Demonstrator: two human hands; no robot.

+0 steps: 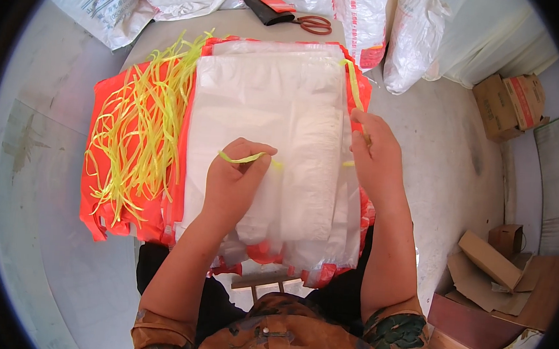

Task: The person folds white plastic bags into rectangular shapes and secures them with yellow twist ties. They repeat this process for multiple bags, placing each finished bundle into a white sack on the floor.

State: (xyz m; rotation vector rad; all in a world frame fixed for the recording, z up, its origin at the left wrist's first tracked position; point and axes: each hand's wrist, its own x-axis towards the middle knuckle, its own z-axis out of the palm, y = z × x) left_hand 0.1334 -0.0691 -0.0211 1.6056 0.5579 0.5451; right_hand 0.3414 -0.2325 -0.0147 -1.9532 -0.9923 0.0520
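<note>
A stack of clear plastic bags (249, 102) lies in front of me, with red plastic showing around its edges. Over its middle, my left hand (233, 181) is closed, pinching a short yellow-green ribbon (245, 159) between thumb and forefinger. At the stack's right edge my right hand (383, 158) is also closed, on a yellow ribbon (354, 86) that runs up along the edge. Whether both pieces are one ribbon I cannot tell. Left of the stack, a loose heap of yellow ribbons (145, 128) is spread over red plastic bags (104, 116).
Red-handled scissors (315, 25) lie at the table's far edge beside a black and red-striped wrap (264, 6). White printed sacks (104, 7) stand behind the table. Cardboard boxes (508, 105) sit at the right wall, and an opened carton (484, 276) is at the lower right.
</note>
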